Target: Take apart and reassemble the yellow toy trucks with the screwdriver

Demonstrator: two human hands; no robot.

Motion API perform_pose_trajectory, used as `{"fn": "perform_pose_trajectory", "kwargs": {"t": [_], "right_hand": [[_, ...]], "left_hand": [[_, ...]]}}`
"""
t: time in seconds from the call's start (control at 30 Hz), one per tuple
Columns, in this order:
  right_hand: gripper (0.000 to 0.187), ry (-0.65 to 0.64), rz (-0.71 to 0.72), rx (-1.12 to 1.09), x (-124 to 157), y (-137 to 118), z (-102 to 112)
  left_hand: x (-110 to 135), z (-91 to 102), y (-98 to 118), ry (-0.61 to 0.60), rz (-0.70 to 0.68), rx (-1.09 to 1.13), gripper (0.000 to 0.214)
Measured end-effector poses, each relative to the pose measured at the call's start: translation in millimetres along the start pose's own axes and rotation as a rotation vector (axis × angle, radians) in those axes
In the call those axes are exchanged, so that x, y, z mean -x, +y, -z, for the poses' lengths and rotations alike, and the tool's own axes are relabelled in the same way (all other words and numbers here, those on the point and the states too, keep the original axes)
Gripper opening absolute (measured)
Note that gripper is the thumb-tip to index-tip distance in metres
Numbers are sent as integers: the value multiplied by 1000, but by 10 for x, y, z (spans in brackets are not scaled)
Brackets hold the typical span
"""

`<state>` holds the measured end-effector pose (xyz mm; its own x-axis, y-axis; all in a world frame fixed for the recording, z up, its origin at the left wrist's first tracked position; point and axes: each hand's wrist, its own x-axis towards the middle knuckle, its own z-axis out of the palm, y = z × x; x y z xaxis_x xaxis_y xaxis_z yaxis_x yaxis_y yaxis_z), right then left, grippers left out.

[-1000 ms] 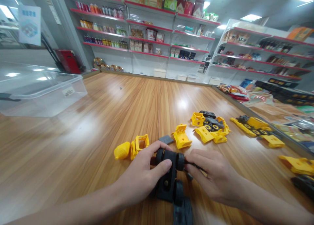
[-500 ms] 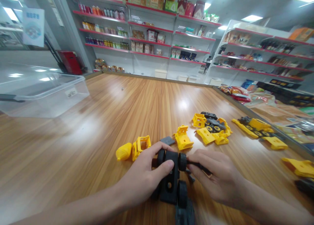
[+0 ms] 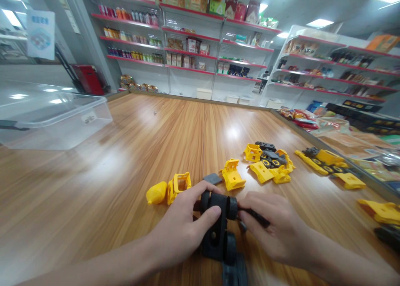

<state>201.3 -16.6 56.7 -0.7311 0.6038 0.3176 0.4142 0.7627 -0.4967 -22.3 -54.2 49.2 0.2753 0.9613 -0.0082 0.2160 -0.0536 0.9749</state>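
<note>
My left hand point(image 3: 184, 223) is closed around a black toy truck chassis point(image 3: 215, 232), thumb on its flat face and fingers over the far end. Black wheels point(image 3: 231, 208) stick out at its side. My right hand point(image 3: 275, 221) grips a slim dark screwdriver point(image 3: 258, 217), its front end at the wheel nearest that hand; the tip is hidden. Below the chassis lies a dark grey part point(image 3: 234, 271). Just beyond my left hand are a yellow cab frame point(image 3: 178, 186), a yellow mixer drum point(image 3: 156, 193) and a flat grey piece point(image 3: 213, 178).
A yellow truck part point(image 3: 233, 175) lies ahead of my hands. Farther right are a cluster of yellow and black parts point(image 3: 271, 161), a partly built truck point(image 3: 328, 161) and another yellow piece point(image 3: 379, 211). A clear plastic bin point(image 3: 62, 123) stands at the left. Stocked shelves point(image 3: 190, 40) line the back.
The chassis has tipped slightly in my left hand, and the wheel by the screwdriver has tilted a little. Both hands keep their grip in nearly the same place.
</note>
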Motion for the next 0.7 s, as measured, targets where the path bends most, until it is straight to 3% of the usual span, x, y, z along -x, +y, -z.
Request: {"fn": "perform_pose_trajectory", "kwargs": {"t": [0.17, 0.37, 0.57, 0.63, 0.7], "right_hand": [[33, -108, -150, -83, -4, -9, -35], [8, -17, -122, -93, -5, -31, -9], [42, -136, -238, -214, 25, 8, -44], [40, -128, -243, -224, 21, -8, -32], [26, -81, -214, -172, 6, -40, -3]], "left_hand": [[19, 26, 37, 16, -98, -179, 22], [3, 30, 57, 10, -52, -149, 21], [23, 15, -2, 20, -169, -198, 22], [24, 12, -12, 22, -166, -186, 21], [23, 11, -9, 24, -143, -148, 20]]}}
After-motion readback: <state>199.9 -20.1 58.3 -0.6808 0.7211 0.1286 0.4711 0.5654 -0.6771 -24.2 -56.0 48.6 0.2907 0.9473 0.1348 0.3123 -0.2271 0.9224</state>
